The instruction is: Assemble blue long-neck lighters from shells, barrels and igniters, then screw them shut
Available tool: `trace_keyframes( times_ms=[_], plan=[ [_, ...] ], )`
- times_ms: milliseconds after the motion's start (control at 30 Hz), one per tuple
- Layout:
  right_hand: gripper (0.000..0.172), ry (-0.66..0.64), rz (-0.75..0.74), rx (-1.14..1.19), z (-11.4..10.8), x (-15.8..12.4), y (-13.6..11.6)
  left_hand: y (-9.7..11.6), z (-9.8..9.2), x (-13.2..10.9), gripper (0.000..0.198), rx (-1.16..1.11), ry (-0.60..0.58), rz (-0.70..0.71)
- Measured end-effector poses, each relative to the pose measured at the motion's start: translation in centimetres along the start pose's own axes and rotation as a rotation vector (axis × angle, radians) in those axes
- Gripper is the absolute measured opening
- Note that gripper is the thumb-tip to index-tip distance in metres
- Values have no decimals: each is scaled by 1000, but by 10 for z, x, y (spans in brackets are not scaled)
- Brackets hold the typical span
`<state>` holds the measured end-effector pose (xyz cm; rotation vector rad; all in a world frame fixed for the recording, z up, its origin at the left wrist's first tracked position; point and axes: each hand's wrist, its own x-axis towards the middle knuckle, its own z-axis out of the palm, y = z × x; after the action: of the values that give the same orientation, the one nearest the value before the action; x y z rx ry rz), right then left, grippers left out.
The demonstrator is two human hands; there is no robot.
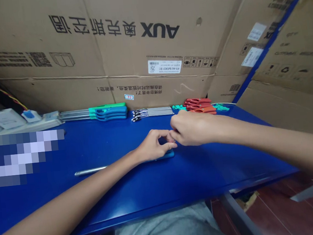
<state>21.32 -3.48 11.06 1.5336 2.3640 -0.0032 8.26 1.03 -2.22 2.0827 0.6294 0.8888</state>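
Observation:
Over the middle of the blue table, my left hand curls thumb and fingers into a ring, their tips meeting my right hand. The right hand is closed, its fingertips pressed against the left fingertips. Whatever small thing is pinched there is hidden by the fingers. Beneath the left hand lies a long-reach lighter with a metal tube pointing left. Its blue handle shows just past the left thumb, partly covered by the hand.
Along the back lie blue and green lighters, thin metal tubes with wires, red handles and small turquoise pieces. A power strip is at the left. Cardboard walls the back; the table's front edge is near my lap.

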Motion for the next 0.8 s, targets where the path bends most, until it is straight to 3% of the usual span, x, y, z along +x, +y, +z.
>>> trace_keyframes(
  times_ms=[67,200,333,433,633,800],
  plan=[
    [29,-3,-42,-11,-3,-1,7,-1,0,0,16,2,5,2],
    [18,17,-306,-15,-3,1,22,-2,-1,0,17,-5,19,15],
    [21,65,-439,-19,5,7,27,-4,-1,-1,17,-9,18,12],
    [20,84,-433,-37,6,5,22,-4,-1,-1,17,2,13,6],
    [19,42,-202,-38,0,-1,9,-2,-1,-2,16,14,2,10],
    [20,50,-334,8,3,1,14,-4,-2,-2,18,26,10,5]
  ],
)
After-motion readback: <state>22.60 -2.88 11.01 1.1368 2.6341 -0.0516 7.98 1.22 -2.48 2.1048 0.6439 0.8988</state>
